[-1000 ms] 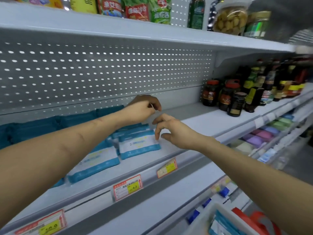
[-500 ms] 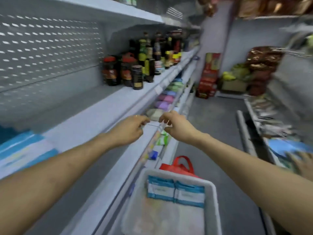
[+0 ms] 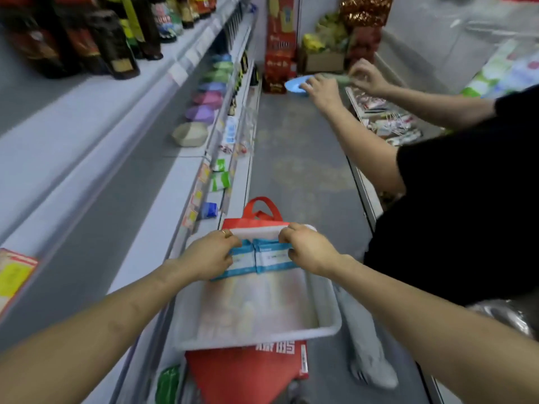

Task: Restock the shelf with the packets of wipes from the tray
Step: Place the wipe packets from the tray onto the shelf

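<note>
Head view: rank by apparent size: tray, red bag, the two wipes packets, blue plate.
1. tray
2. red bag, mostly hidden under the tray, so unsure
3. left wipes packet and right wipes packet, alike
4. blue plate, looks smallest but is far away

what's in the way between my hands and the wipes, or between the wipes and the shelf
Nothing visible. The left hand and right hand grip the packets of wipes in the tray, and the bare shelf stretch to the left lies open, short of the bottles.
</note>
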